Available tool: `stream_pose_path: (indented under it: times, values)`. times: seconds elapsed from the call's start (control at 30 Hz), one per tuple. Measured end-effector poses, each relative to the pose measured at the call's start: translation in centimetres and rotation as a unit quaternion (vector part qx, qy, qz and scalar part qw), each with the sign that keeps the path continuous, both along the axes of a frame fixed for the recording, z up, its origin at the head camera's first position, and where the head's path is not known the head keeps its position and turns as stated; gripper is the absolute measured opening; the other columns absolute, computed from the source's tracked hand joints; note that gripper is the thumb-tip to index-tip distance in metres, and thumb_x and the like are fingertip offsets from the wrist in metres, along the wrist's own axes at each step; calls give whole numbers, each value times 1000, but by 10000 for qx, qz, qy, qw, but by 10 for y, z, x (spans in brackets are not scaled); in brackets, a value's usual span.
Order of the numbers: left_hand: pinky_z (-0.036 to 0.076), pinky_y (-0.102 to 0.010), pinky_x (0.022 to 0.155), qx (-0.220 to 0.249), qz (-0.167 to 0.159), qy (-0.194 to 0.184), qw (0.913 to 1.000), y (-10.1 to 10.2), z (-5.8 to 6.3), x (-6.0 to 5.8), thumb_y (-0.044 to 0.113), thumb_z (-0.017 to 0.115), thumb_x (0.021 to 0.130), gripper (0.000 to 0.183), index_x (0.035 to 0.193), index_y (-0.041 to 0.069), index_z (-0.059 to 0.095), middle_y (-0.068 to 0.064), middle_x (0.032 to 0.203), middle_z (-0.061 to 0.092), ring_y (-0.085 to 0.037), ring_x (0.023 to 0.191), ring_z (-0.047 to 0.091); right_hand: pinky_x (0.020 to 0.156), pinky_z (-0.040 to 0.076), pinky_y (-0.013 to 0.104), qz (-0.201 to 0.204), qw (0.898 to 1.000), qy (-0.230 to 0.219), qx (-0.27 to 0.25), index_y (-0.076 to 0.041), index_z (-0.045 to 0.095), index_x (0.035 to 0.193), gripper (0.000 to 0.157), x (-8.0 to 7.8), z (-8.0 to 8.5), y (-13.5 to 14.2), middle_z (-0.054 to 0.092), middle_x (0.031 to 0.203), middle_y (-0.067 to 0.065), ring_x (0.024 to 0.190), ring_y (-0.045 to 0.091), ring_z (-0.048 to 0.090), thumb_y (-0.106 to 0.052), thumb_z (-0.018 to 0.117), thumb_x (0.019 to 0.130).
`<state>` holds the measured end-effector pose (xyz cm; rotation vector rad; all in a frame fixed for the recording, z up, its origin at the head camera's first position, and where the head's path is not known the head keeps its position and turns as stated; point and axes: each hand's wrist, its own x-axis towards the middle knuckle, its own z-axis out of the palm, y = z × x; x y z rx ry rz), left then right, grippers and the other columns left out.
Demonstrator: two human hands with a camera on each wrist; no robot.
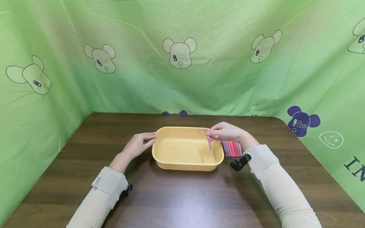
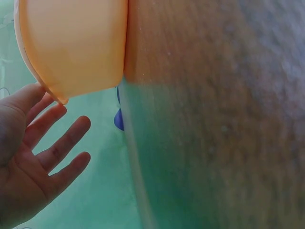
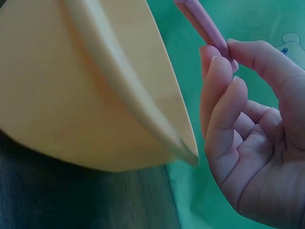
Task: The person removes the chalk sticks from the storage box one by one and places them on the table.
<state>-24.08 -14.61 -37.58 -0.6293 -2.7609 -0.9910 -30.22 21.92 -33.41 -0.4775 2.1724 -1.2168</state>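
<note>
A yellow plastic basin (image 1: 185, 166) stands on the table in the head view. My left hand (image 1: 139, 145) touches the basin's left rim with its thumb and fingertips; the other fingers spread loosely below the rim in the left wrist view. Over the basin's right end, my right hand (image 1: 225, 131) pinches a slim pink stick (image 1: 209, 143) between thumb and fingers. The pink stick (image 3: 207, 26) slants upward in the right wrist view, beside the basin wall (image 3: 62, 95). A row of pink, red and purple sticks (image 1: 232, 149) lies just right of the basin, partly behind my right hand.
The dark wooden table (image 1: 176, 199) reaches back to a green cloth (image 1: 182, 91) printed with bear heads, which hangs behind and at both sides. Small black devices (image 1: 240, 162) sit at the cuffs of both sleeves.
</note>
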Motion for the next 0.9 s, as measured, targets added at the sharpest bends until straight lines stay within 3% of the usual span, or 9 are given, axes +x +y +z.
stream_pose_path:
  times: [0.5,0.63,0.9]
  values:
    - [49,-43,95,31,8,11,10000,0,0,0,20,62,90,33,119,5,64,-12,128,60,-28,120,56,59,50,19,-433,9986,-141,-252,-9,59,86,18,10,-7,28,61,67,-7,62,5,57,-23,52,95]
    - [49,-43,95,30,-2,8,10000,0,0,0,20,62,90,33,119,4,64,-12,128,60,-28,120,56,57,50,18,-431,9983,-176,-344,-8,59,91,18,12,-8,34,62,67,-6,62,5,58,-22,50,96]
    - [49,-43,96,21,11,-19,10000,0,0,0,21,61,90,33,119,5,64,-11,128,60,-28,121,56,57,49,17,-369,9966,-245,-692,-10,60,85,23,16,-11,50,58,64,-8,61,2,57,-23,45,99]
